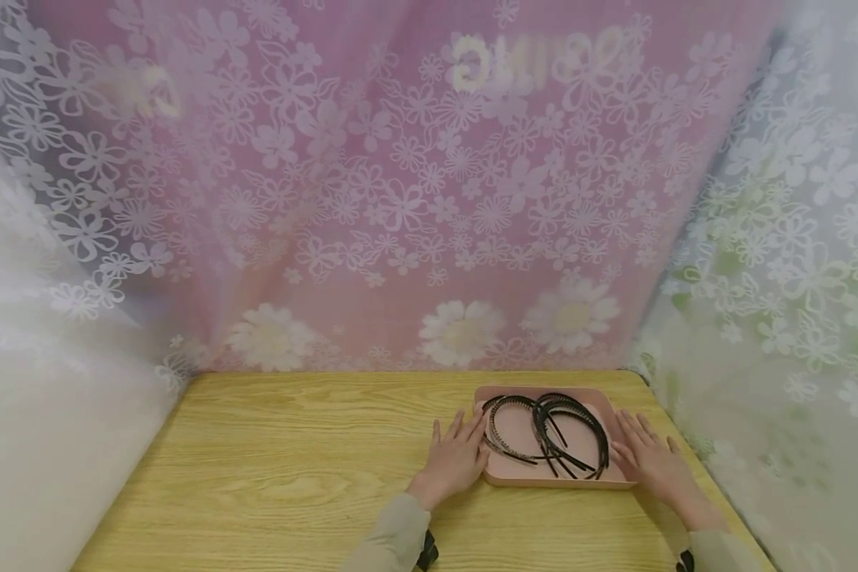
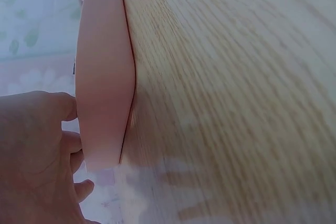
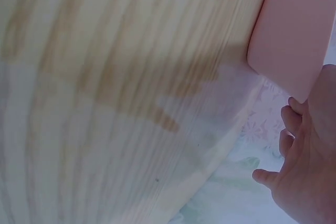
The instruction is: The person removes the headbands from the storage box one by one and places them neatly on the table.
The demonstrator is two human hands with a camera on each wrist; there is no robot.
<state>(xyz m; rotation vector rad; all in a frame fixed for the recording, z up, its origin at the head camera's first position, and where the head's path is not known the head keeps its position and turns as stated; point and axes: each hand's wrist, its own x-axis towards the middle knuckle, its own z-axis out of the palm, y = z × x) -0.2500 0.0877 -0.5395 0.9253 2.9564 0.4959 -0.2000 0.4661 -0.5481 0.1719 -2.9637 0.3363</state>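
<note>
A shallow pink tray (image 1: 558, 481) with rounded corners sits at the right part of the table. Several dark headbands lie in it, overlapping; the black ones (image 1: 604, 445) are bunched to the right and a toothed one (image 1: 492, 429) lies to the left. My left hand (image 1: 452, 459) touches the tray's left side, its fingers spread and pointing away. Against the right side rests my right hand (image 1: 656, 467), fingers extended. Both wrist views show the tray's outer wall (image 2: 105, 77) beside the fingers; the headbands are hidden there.
The wood-grain table (image 1: 279, 461) stretches out to the left of the tray. A pink flowered curtain (image 1: 400, 199) hangs behind its back edge. Pale flowered curtains stand at the left (image 1: 50, 397) and the right (image 1: 779, 381), the right one close to my right hand.
</note>
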